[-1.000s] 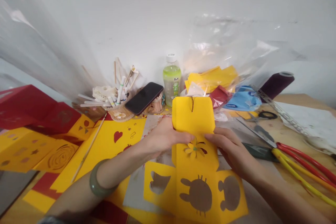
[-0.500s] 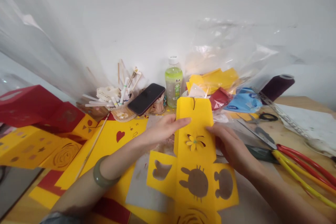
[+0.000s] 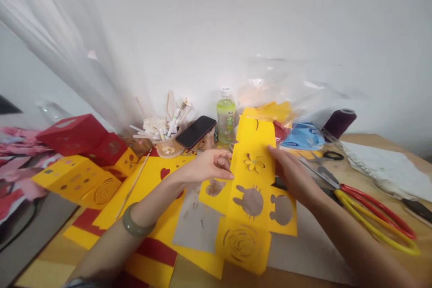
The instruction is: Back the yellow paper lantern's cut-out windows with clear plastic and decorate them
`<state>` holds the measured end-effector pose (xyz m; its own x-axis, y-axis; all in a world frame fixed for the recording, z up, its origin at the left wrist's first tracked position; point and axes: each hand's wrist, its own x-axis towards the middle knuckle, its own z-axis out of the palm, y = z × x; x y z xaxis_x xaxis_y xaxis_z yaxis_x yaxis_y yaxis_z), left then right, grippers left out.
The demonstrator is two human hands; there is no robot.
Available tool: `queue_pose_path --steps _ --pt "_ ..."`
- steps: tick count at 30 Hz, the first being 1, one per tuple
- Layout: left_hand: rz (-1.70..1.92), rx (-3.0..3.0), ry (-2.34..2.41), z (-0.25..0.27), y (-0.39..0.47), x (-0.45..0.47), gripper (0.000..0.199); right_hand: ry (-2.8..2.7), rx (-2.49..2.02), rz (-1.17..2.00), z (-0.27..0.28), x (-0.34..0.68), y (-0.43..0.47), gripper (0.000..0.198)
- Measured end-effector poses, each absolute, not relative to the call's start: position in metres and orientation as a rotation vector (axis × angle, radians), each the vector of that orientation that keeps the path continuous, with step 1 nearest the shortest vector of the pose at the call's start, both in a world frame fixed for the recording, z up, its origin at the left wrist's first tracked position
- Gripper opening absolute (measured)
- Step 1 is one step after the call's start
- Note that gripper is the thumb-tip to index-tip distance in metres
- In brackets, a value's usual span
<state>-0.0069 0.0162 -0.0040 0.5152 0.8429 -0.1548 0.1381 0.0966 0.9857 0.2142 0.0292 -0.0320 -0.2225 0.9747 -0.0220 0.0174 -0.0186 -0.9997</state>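
A yellow cardstock box cutout (image 3: 248,220) is held up before me, with a raised flower, a rabbit head, a bear head and a rose-like swirl cut into its panels. My right hand (image 3: 295,177) grips its upper right edge, thumb on the front, other fingers hidden behind. My left hand (image 3: 211,166) is at the left edge, fingers bent and thumb apart from them; the thumb tip meets or nearly meets the card. A green bangle circles the left wrist. Under the cutout lies a grey board (image 3: 195,220).
Left stand folded red boxes (image 3: 76,135) and a yellow box (image 3: 74,180). A wooden stick (image 3: 135,184) lies on yellow sheets. Behind are a phone (image 3: 196,132), a green bottle (image 3: 226,117) and a basket of markers (image 3: 170,146). Right are red-and-yellow-handled scissors (image 3: 374,209) and a dark thread spool (image 3: 340,123).
The cutout has tilted and risen toward the view, so its swirl panel now shows fully. My left thumb has slid off its front to the left edge. My right hand keeps its grip.
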Motion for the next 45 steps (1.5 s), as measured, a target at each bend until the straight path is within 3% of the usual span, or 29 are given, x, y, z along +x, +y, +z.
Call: queue_pose_path --steps 4,9,16,24,34,40,45 --pt "0.767 1.442 0.954 0.001 0.007 -0.013 0.031 -1.449 -1.122 1.383 -0.016 0.231 0.025 0.044" --pt "0.784 1.524 0.958 0.007 0.002 -0.024 0.03 -1.562 -1.177 1.374 -0.011 0.247 0.004 0.029" --pt "0.755 1.657 0.956 0.02 -0.001 -0.029 0.035 -1.738 -1.161 1.537 -0.01 0.246 -0.031 0.035" --pt "0.744 1.671 1.01 0.027 0.003 -0.028 0.033 -1.728 -1.211 1.446 -0.018 0.256 -0.044 0.032" --pt "0.796 1.467 1.104 -0.001 -0.01 -0.037 0.044 -1.723 -1.322 1.229 -0.036 0.276 -0.033 0.042" --pt "0.787 1.41 1.111 -0.023 -0.015 -0.036 0.039 -1.676 -1.354 1.296 -0.04 0.273 -0.028 0.049" --pt "0.733 1.338 1.192 -0.052 -0.014 -0.044 0.041 -1.581 -1.45 1.397 -0.041 0.268 -0.031 0.04"
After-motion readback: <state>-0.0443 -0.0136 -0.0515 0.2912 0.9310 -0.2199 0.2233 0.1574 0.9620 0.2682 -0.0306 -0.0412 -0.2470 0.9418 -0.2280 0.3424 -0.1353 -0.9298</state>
